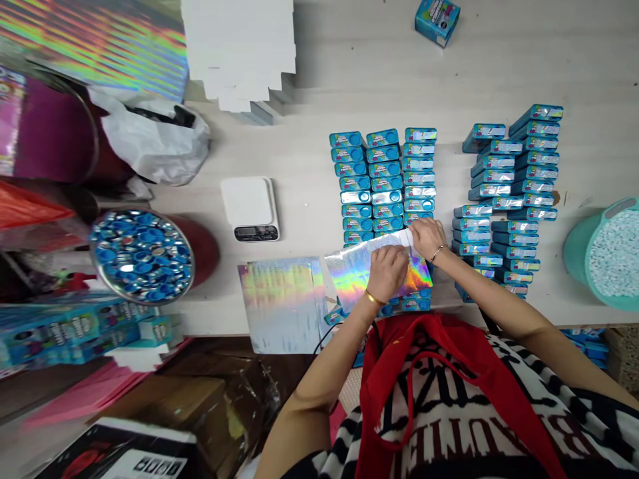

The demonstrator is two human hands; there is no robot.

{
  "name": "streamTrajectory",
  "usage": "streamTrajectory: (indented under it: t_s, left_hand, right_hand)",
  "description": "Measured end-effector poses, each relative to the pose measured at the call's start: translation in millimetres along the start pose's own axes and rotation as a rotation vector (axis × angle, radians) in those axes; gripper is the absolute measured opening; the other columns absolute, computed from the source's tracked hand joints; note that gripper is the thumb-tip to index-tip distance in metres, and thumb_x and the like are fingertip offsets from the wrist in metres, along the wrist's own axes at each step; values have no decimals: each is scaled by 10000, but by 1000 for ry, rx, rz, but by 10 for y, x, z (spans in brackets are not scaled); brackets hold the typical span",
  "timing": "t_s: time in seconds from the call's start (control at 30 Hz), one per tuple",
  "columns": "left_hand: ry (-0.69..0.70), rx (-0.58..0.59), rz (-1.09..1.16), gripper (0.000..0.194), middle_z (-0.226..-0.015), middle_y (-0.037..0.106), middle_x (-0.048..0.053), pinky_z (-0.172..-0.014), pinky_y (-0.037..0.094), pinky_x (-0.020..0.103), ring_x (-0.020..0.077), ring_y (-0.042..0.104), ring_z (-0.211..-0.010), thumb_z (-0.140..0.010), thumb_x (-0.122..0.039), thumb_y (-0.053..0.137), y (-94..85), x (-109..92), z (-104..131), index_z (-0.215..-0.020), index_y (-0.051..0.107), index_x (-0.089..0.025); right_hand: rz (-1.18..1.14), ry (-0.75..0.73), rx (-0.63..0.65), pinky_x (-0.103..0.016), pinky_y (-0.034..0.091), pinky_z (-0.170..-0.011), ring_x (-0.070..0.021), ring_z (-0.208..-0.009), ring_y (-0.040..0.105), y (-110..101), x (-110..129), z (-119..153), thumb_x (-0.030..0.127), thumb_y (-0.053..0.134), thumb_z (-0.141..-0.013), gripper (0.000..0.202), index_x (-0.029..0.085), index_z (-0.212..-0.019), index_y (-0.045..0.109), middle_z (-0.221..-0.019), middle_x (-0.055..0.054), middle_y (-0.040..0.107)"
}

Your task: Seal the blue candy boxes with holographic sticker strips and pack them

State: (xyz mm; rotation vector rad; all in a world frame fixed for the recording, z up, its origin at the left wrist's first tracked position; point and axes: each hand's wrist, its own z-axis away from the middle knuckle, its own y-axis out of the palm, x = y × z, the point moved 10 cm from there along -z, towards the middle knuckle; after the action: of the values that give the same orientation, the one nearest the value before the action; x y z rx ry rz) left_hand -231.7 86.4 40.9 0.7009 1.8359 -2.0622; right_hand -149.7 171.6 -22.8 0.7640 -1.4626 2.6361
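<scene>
A shiny holographic sheet (pixel 349 271) lies tilted over the lower rows of small blue tins (pixel 387 183). My left hand (pixel 388 271) has its fingers curled together on the sheet's right half. At the upper right corner, beside a pale bare strip, my right hand (pixel 428 237) pinches the sheet's edge; its fingertips are partly hidden. Both hands are close together. More holographic sheets (pixel 279 306) lie flat to the left, overlapping the table's front edge. The blue tins stand in three columns under and beyond my hands.
Further blue tins (pixel 536 159) stand in uneven columns at right, near a turquoise basket (pixel 579 249) of pale pellets. One tin (pixel 437 21) lies far back. At left are a white scale (pixel 248 203), a red bucket (pixel 202 249) of blue-and-silver pieces and a white stack (pixel 239 46).
</scene>
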Motion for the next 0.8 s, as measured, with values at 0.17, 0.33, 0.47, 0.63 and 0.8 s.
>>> streamTrajectory:
  t_s: [0.17, 0.33, 0.47, 0.63, 0.8]
  left_hand:
    - [-336, -387, 355, 140, -823, 668, 23, -867, 441, 386, 191, 627, -846, -909, -334, 599, -644, 100, 100, -816, 584, -231]
    - [-641, -572, 813, 206, -754, 588, -10, -740, 484, 282, 136, 593, -741, -810, -358, 674, -449, 504, -164, -785, 527, -216]
    - [-693, -543, 1070, 226, -727, 566, -28, -729, 487, 257, 107, 571, -696, -748, -306, 712, -48, 568, -407, -759, 509, -207]
    - [-691, -449, 946, 164, -706, 559, -23, -721, 489, 265, 112, 549, -679, -808, -290, 649, 214, 535, -623, -742, 527, -202]
    - [-601, -435, 461, 149, -898, 636, 40, -963, 437, 393, 204, 581, -979, -830, -274, 654, 113, 452, -886, -719, 588, -200]
  right_hand:
    - [-221, -102, -160, -399, 414, -928, -266, -1081, 555, -155, -10, 49, 374, 385, -1026, 368, 165, -1117, 675, -1124, -135, 672]
    - [-695, -135, -327, -358, 476, -870, -206, -990, 599, -416, -146, 307, 569, 190, -1031, 591, 208, -1050, 657, -1047, -85, 651]
    - [-788, -59, -360, -318, 461, -757, -186, -837, 562, -458, -309, 406, 626, 449, -948, 455, 212, -850, 609, -840, -31, 604]
    - [-590, 26, -397, -321, 426, -779, -179, -788, 515, -536, -557, 303, 491, 416, -986, 365, 217, -789, 555, -794, -24, 578]
    - [-168, 118, -389, -374, 361, -845, -238, -918, 520, -682, -701, 113, 347, 409, -999, 298, 207, -832, 611, -887, -74, 627]
